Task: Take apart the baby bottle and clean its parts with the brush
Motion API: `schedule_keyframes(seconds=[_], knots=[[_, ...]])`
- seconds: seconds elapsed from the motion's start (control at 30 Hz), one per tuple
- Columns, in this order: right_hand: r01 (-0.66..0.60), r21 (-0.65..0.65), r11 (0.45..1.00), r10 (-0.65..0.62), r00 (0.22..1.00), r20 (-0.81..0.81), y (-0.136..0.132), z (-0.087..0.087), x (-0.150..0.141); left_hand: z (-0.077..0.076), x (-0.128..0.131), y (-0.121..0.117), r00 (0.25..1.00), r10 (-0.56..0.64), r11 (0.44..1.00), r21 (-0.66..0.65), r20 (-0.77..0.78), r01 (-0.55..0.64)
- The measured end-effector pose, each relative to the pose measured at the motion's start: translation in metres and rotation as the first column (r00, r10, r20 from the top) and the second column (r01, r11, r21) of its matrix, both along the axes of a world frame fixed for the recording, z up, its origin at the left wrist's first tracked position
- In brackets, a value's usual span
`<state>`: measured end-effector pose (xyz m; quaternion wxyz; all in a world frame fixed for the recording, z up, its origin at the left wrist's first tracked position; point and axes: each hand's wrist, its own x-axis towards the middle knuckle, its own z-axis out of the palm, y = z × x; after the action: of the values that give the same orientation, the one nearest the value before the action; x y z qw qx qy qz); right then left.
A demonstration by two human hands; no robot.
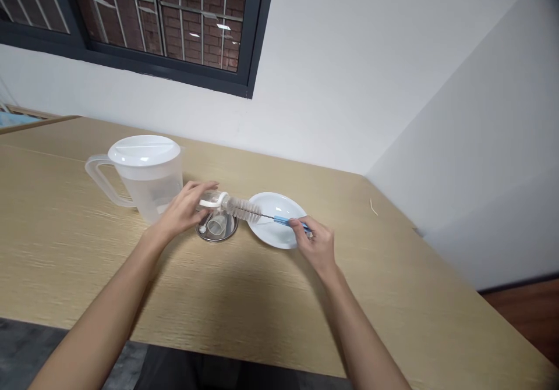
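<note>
My left hand (186, 208) is closed around a small clear bottle (211, 198) with a white collar at its neck, tipped on its side with the mouth to the right. A bottle brush (245, 209) lies in line with it, its pale bristles at the bottle's mouth; whether the tip is inside I cannot tell. My right hand (317, 243) pinches the brush's blue handle. Below the bottle sits a round metal tray (217, 238) bearing a clear cup-shaped piece (216, 224) and a small white part (201, 229). Under the brush is a white oval dish (279, 237).
A lidded, translucent pitcher (148, 183) stands left of my left hand, its handle pointing left. On the wooden table (244, 297) at the far right lies a thin pale strip (374, 206). Behind the table rise a white wall (323, 75) and a barred window (174, 23).
</note>
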<state>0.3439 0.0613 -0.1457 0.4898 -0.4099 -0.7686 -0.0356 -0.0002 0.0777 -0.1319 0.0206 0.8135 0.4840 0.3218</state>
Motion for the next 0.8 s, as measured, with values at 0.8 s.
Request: schedule_keyframes(seconds=[0.8], knots=[[0.047,-0.148,0.988,-0.059,0.995,-0.08,0.0,0.003,-0.001,0.0,0.0,0.0,0.999,-0.024,1.0,-0.015,-0.033,0.023]])
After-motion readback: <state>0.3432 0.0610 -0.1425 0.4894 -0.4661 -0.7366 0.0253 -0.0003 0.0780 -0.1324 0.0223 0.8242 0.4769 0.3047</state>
